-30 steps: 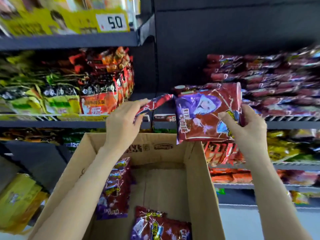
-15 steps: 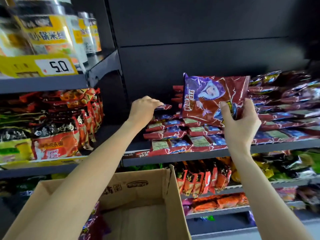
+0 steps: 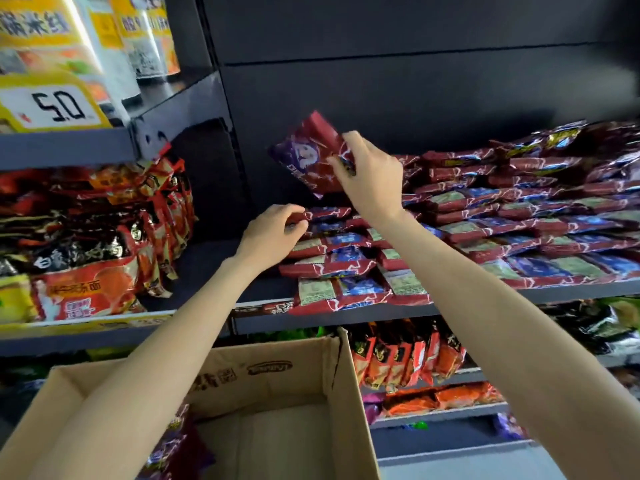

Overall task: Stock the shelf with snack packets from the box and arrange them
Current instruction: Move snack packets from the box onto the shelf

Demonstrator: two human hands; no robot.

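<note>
The dark shelf [image 3: 485, 308] carries flat stacks of red and blue snack packets [image 3: 519, 233], piled in rows from just under the left hand [image 3: 273, 233] rightward past the right hand [image 3: 372, 174], the front row reaching the shelf's edge. Left of the left hand, a neighbouring shelf [image 3: 86, 329] holds upright orange and black noodle bags [image 3: 86, 271] packed one behind another. Above those, a higher shelf [image 3: 65, 147] bears yellow-labelled cups [image 3: 149, 32] behind a price tag [image 3: 52, 105] reading 5.0.
</note>
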